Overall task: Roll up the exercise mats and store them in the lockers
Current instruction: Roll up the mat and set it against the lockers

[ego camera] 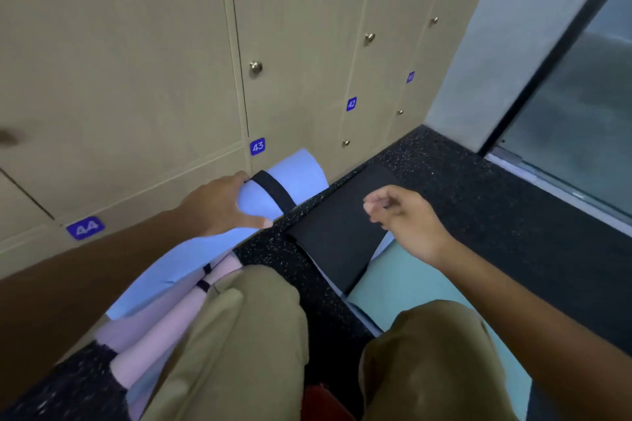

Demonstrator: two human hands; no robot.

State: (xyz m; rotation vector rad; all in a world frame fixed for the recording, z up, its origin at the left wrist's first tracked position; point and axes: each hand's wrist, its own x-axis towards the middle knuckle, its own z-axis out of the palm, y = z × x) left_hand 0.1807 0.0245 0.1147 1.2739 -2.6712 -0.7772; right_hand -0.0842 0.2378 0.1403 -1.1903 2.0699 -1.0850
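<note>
A rolled light-blue mat (294, 174) with a black strap (273, 190) around it lies along the foot of the lockers (136, 61). My left hand (219, 205) grips this roll near the strap, thumb across its front. Rolled pink mats (164, 328) with black bands lie below it, beside my left knee. A black mat (338, 229) lies flat on the speckled floor, and a teal mat (403, 280) lies unrolled under my right knee. My right hand (400, 212) hovers over the black mat, fingers loosely curled, holding nothing.
Beige locker doors numbered 38, 39, 42, 43 and 44 are closed, each with a small round knob (255, 68). A grey wall (478, 61) and a glass door (581, 120) stand at the right. Dark speckled floor (478, 202) stretches toward the door.
</note>
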